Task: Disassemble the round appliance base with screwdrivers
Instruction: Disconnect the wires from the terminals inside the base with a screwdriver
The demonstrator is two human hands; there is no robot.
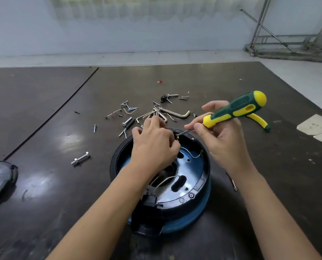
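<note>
Dark matting (44, 109) under everything, bearing the round appliance base (206, 171) at near centre, open side up, black rim over blue skirt, pale wires looping inside. Left hand (154, 145) hunched over the base's far rim, fingers bent down into it, any grip hidden and impossible to tell; right hand (225, 139) pinching the green-and-yellow screwdriver (235, 109) at its yellow collar, tip down at that same rim beside the left fingertips. Beyond, hex keys (177, 113), a lone bolt (80, 158) to the left, loose screws (126, 107).
</note>
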